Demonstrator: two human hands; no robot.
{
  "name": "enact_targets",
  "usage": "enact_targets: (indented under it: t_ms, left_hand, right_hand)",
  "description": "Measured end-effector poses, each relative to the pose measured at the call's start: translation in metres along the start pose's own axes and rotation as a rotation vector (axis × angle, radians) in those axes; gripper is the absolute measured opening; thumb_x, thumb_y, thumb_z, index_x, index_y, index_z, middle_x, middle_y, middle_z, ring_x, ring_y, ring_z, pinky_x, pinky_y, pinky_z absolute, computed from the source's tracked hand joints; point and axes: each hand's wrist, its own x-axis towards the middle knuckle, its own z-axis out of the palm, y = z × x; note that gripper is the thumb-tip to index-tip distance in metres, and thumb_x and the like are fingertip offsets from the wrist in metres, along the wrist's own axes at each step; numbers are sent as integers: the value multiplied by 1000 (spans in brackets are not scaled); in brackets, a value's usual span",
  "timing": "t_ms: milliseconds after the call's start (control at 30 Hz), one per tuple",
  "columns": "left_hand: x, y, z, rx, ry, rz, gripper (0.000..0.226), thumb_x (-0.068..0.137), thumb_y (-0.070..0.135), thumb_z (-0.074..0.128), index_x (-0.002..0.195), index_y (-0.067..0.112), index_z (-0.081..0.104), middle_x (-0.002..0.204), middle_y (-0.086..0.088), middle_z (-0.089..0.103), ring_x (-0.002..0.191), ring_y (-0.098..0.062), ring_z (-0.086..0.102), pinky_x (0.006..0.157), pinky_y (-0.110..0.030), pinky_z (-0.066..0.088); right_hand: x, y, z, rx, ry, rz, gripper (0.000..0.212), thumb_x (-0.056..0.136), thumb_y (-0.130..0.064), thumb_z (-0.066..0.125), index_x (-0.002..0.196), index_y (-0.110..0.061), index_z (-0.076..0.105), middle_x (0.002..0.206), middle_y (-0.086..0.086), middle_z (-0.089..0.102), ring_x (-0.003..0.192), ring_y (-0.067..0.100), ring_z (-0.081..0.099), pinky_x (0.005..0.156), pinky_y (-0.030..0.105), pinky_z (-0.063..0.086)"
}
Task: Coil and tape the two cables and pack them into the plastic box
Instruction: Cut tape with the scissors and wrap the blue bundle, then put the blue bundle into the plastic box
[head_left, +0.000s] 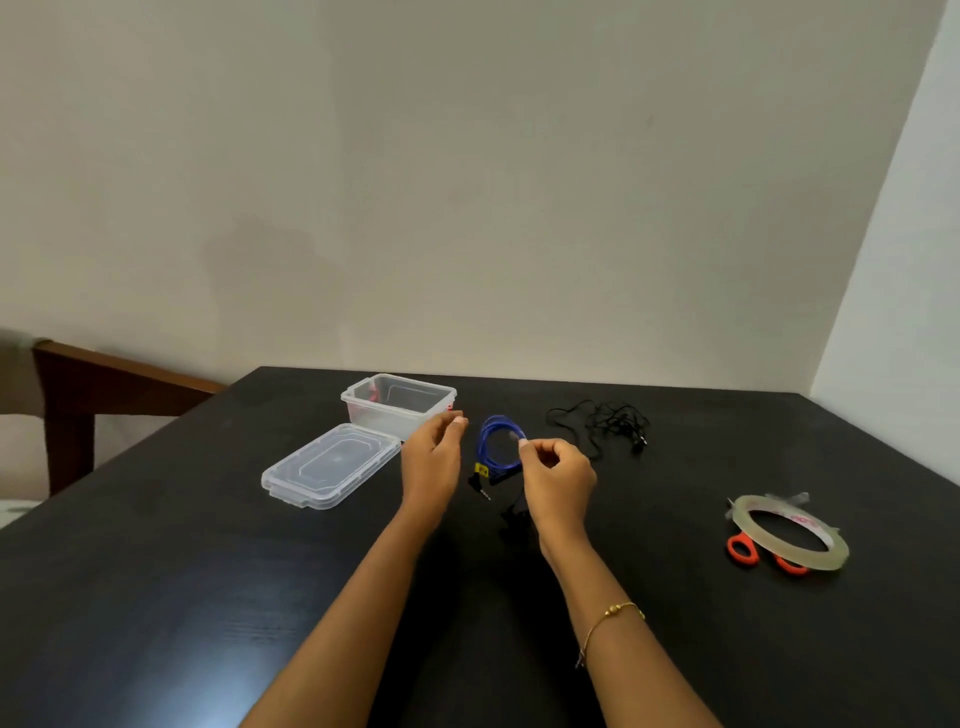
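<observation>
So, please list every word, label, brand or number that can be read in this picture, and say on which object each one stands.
No text can be read with certainty.
Tape roll: pink printing on the inner core, too blurred to read.
Blue cable: a small yellow tag near the plug, too small to read.
Plastic box: a red mark at the right rim, perhaps a sticker, not readable.
Lid: no text visible.

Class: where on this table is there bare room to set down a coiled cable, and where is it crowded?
Bare: the table near the lid, and between the right hand and tape roll. Crowded: between the plastic box, blue cable and black cable.
</observation>
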Motion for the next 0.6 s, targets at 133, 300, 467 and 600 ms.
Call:
enact_targets:
  t_ms: [133,300,467,600]
  left_hand:
    - [33,-22,-7,784,29,293,43,93,13,45,136,6,40,141,-14,43,136,-29,31,112,-36,24]
    - [57,-41,-2,1202,-91,287,59,93,16,42,146,9,15,155,-11,15,143,-35,-6,116,-45,4]
    - [62,-44,1,1222,-93,311,57,88,6,52,140,7,28,150,-17,25,143,-35,5,117,-45,14]
    - [70,-45,-6,1316,-129,259,70,88,13,54,146,11,14,155,-14,10,143,-38,-5,116,-47,5]
  right_hand:
    - [6,7,5,-64,-11,-14,8,85,-17,63,82,-10,65,89,5,62,75,9,56,64,16,45]
    - [10,16,8,-90,-21,21,8,84,-20,64,80,-12,65,89,6,65,78,13,61,68,23,51]
    - [11,13,5,-88,-18,6,8,85,-18,63,81,-11,66,89,6,65,76,12,60,64,16,47]
    - [10,10,3,-121,-19,-54,8,85,-17,63,80,-12,65,89,5,64,74,9,57,63,13,44]
